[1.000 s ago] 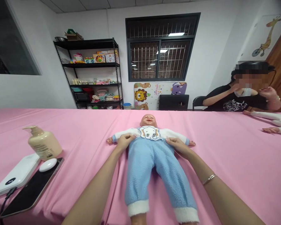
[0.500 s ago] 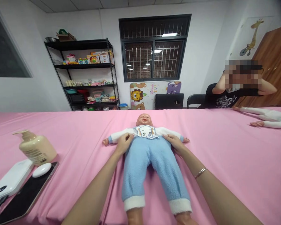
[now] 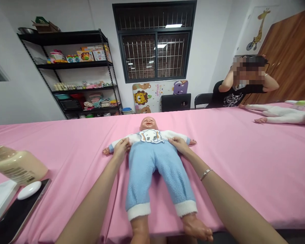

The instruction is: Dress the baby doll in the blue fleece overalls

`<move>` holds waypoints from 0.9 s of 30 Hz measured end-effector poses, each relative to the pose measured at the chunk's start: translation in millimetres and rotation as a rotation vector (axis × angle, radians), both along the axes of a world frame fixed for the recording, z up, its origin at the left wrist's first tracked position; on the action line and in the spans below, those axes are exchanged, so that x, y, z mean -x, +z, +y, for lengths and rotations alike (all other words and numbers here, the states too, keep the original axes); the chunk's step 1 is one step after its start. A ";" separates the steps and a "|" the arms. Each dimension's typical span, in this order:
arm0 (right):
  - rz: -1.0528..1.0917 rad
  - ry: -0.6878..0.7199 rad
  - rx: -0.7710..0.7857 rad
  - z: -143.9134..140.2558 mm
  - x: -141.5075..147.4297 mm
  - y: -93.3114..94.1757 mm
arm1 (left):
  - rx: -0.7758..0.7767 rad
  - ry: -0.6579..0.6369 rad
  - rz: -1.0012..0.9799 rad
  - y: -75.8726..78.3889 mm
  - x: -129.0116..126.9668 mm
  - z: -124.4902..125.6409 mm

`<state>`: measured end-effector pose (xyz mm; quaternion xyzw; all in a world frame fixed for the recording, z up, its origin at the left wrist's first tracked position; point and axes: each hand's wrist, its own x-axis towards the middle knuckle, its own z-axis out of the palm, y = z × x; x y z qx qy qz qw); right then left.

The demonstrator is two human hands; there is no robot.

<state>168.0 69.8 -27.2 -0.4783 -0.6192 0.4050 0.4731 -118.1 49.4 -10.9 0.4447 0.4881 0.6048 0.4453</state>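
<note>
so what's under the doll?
Pink cloth runs under the doll; both hands rest at its sides. The cloth hides the table.
</note>
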 end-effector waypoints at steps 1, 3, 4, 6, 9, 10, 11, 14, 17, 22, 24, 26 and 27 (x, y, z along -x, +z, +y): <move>-0.002 0.009 0.002 -0.4 0.0 -0.6 | 0.003 -0.007 0.030 -0.2 -1.2 -0.2; -0.021 0.050 0.017 -2.6 0.4 -0.5 | -0.021 -0.042 0.158 -0.9 -5.1 -1.6; -0.028 0.077 0.030 -4.2 0.8 0.2 | -0.036 -0.068 0.228 -1.4 -7.3 -2.4; -0.030 0.135 0.058 -6.8 1.9 1.6 | -0.054 -0.105 0.324 -2.5 -10.9 -3.3; -0.004 0.173 0.073 -7.2 3.3 2.2 | -0.084 -0.067 0.387 -2.4 -12.1 -3.3; 0.004 0.165 0.069 -6.5 3.7 1.6 | -0.097 -0.045 0.417 -1.7 -11.7 -3.3; 0.012 0.149 0.063 -5.5 4.0 0.8 | -0.108 -0.031 0.454 -0.8 -11.2 -3.3; 0.033 0.103 0.051 -2.7 5.2 -3.0 | -0.111 -0.050 0.517 2.3 -10.7 -4.6; 0.031 0.099 0.044 -1.2 6.3 -6.7 | -0.079 -0.085 0.431 3.8 -10.8 -5.6; 0.004 0.023 -0.002 1.9 5.5 -6.8 | -0.109 0.004 0.219 1.3 -5.7 -2.5; 0.027 -0.067 -0.064 3.2 5.5 -4.4 | -0.121 0.061 0.140 -0.2 -2.7 -0.7; 0.062 -0.141 -0.100 3.8 6.5 -2.1 | -0.122 0.111 0.057 -0.9 -0.5 0.2; 0.077 -0.156 -0.104 3.8 7.2 -1.5 | -0.122 0.129 0.022 -0.8 0.2 0.3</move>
